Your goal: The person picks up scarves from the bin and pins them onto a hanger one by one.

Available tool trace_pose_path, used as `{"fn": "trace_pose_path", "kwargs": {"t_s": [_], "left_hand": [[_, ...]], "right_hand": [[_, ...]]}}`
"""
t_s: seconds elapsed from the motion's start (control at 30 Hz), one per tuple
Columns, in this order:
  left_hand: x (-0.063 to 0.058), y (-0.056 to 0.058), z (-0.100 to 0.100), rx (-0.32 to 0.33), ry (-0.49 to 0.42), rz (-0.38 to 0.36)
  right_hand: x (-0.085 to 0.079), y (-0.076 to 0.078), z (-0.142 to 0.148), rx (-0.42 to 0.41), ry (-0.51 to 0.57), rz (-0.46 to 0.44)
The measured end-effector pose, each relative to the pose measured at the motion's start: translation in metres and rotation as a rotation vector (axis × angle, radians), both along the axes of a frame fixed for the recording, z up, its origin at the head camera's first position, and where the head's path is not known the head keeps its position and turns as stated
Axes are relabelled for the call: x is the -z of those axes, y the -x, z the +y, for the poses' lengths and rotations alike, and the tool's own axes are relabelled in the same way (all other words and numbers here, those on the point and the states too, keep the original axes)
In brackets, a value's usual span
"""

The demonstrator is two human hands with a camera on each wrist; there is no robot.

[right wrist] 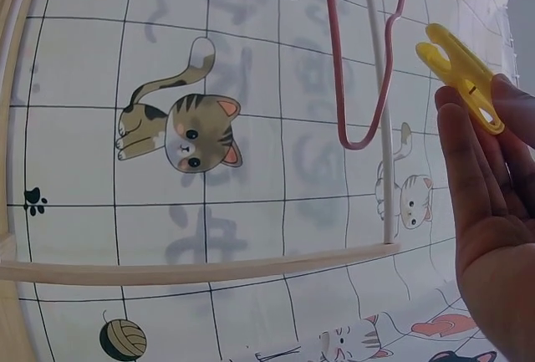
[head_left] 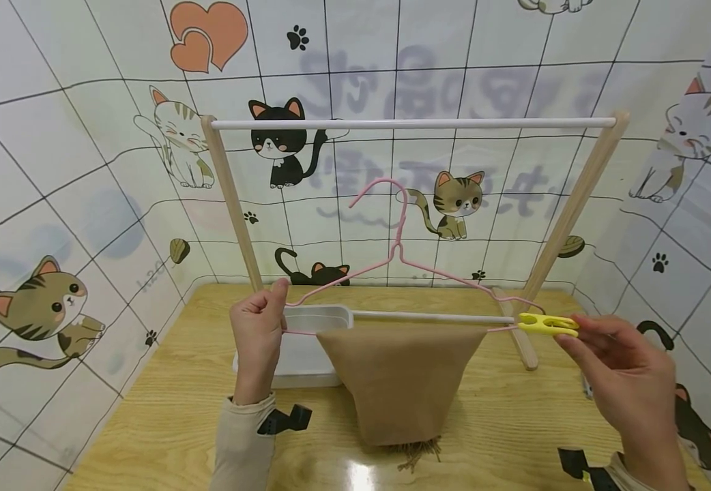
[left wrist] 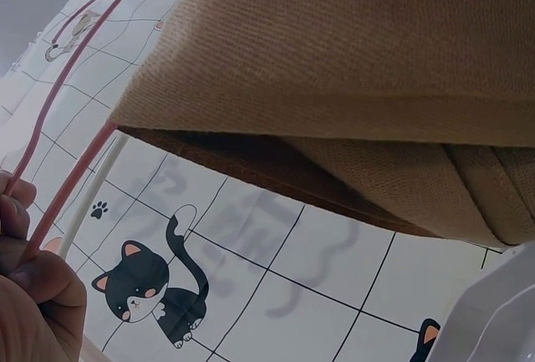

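My left hand (head_left: pixel 258 334) grips the left end of a pink wire hanger (head_left: pixel 400 232), holding it up in front of the rack. Over the hanger's bottom bar drapes a brown cloth (head_left: pixel 401 382) with a fringe at its lower edge. In the left wrist view, fingers (left wrist: pixel 50 291) curl round the pink wire beside the cloth (left wrist: pixel 334 53). My right hand (head_left: pixel 632 378) pinches a yellow clothespin (head_left: pixel 547 324) near the hanger's right end. The right wrist view shows the clothespin (right wrist: pixel 461 73) apart from the hanger's end (right wrist: pixel 358 140), its tip parted.
Behind the hanger stands a wooden rack with a white top rod (head_left: pixel 413 124) and a lower white rod (head_left: pixel 432 316). A white plastic tub (head_left: pixel 306 378) sits on the wood-grain table (head_left: pixel 165 409), behind the left hand. Cat-patterned sheeting (head_left: pixel 355 82) surrounds the table.
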State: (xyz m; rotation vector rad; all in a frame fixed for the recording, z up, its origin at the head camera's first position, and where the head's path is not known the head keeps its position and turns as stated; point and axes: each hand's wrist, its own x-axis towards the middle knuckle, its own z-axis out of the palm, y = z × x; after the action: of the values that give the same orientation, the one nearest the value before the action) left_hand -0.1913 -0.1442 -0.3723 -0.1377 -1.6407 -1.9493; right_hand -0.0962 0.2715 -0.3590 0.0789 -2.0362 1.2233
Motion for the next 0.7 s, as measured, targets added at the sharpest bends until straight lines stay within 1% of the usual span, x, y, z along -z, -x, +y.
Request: {"fn": "trace_pose_path", "kwargs": {"t_s": [0.13, 0.3, 0.43, 0.53, 0.63, 0.67, 0.7], "left_hand": [[0.000, 0.000, 0.001, -0.001, -0.006, 0.001], [0.000, 0.000, 0.001, -0.003, -0.004, 0.000], [0.001, 0.001, 0.001, 0.003, -0.001, 0.011], [0.001, 0.001, 0.002, 0.007, -0.002, 0.019], [0.001, 0.001, 0.001, 0.004, -0.001, 0.019], [0.001, 0.001, 0.002, 0.005, -0.002, 0.020], [0.001, 0.000, 0.002, 0.004, -0.003, 0.020]], "right_hand": [[-0.001, -0.001, -0.004, -0.031, -0.029, 0.024], [-0.001, -0.002, -0.010, -0.039, -0.041, 0.032], [-0.001, -0.002, -0.014, -0.086, -0.050, 0.065], [0.001, -0.002, -0.018, -0.163, -0.030, 0.090], [0.002, -0.002, -0.024, -0.219, -0.010, 0.083], [0.003, -0.001, -0.025, -0.272, 0.020, 0.108], [0.004, 0.000, -0.027, -0.294, 0.028, 0.116]]}}
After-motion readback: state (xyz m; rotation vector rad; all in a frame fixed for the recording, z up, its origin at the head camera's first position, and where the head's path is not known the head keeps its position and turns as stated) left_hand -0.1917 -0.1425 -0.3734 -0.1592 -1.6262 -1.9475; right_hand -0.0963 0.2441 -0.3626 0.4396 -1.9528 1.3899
